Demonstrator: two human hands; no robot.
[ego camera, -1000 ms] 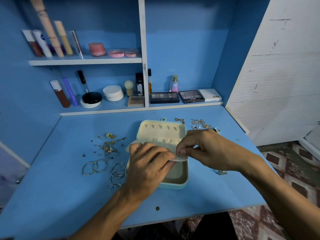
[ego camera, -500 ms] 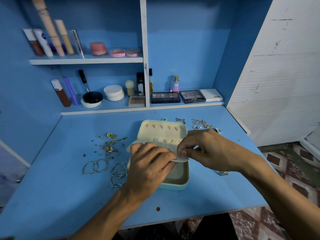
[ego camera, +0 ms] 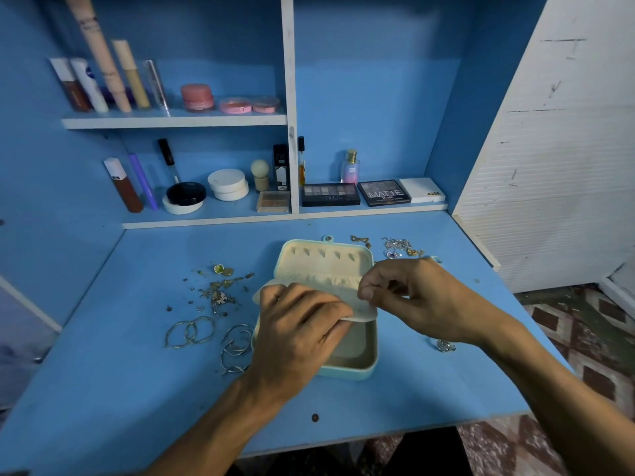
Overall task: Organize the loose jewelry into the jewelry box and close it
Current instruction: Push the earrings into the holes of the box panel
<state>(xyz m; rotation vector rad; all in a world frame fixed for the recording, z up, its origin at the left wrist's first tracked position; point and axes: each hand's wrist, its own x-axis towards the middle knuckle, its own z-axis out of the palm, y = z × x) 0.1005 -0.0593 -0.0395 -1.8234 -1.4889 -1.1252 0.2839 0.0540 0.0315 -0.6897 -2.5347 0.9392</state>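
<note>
On the counter's (ego camera: 103, 372) left side, hoops (ego camera: 190, 333) and small gold pieces (ego camera: 220, 290) lie loose. At centre the jewelry box (ego camera: 347, 372) sits open. The left hand (ego camera: 299, 334) grips its inner flap (ego camera: 362, 312) and the right hand (ego camera: 412, 298) pinches the flap's edge. Chains (ego camera: 398, 247) lie behind, to the right. Sorting looks barely begun, with closing the box far off.

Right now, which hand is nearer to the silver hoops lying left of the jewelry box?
Left. The left hand sits just right of the silver hoops, gripping the cream flap of the jewelry box; the right hand pinches that flap farther right, across the box.
</note>
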